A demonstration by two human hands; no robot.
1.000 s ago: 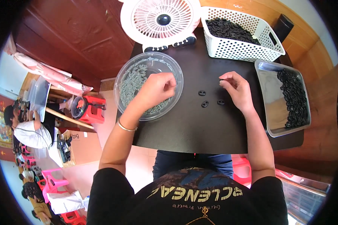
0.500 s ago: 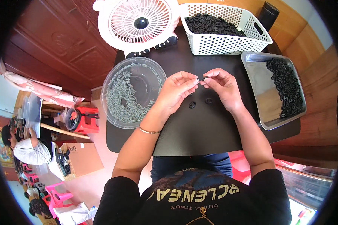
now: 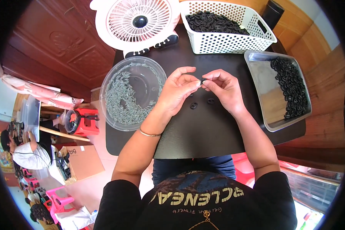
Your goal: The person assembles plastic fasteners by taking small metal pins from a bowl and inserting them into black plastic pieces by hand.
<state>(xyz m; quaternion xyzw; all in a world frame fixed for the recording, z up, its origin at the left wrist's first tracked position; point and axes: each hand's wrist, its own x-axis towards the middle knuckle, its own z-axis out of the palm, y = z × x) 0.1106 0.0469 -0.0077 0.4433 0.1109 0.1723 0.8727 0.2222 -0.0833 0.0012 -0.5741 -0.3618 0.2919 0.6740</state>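
In front of me, over the dark table, my two hands meet at the fingertips. My right hand (image 3: 227,90) pinches a small black oval piece (image 3: 203,81) between thumb and fingers. Against that piece press the thumb and a fingertip of my left hand (image 3: 176,92), its index finger lifted; whatever tiny thing it pinches is too small to make out. Just below lie a loose black oval piece (image 3: 194,105) with holes and a similar black piece (image 3: 210,101). To the left, a clear round tub (image 3: 146,90) holds many small grey-green rod-like pieces (image 3: 120,96).
A metal tray (image 3: 267,94) on the right carries a heap of black oval pieces (image 3: 291,88). Behind stands a white perforated basket (image 3: 226,44) with more of them, beside a white fan (image 3: 140,22) and a black cylinder (image 3: 273,14). Another person (image 3: 28,151) works far left.
My hands have come together at the black piece. My left index finger has lifted and straightened. The whole view has shifted slightly.
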